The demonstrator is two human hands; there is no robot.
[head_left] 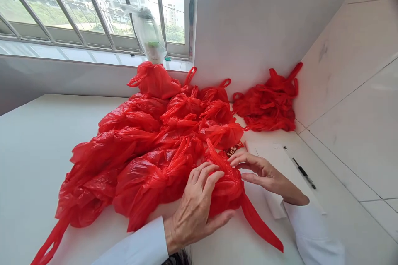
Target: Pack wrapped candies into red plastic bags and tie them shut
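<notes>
A filled red plastic bag (225, 192) sits at the right front of a heap, its top gathered and one long strip trailing toward the table's front edge. My left hand (194, 203) lies against its left side, fingers and thumb spread and holding nothing. On the right, my right hand (261, 174) is at the bag's upper edge, thumb apart from the curved fingers and nothing visible between them. Just beyond that hand a dark red packet with gold print (234, 149) shows in part. More red plastic bags (155, 165), filled and knotted, crowd behind and to the left.
A loose pile of red bags (267, 105) lies in the back right corner against the wall. White paper (273, 157) and a black pen (301, 169) are on the white table (25, 140) at right. A bagged cup (152, 43) stands on the sill of the barred window.
</notes>
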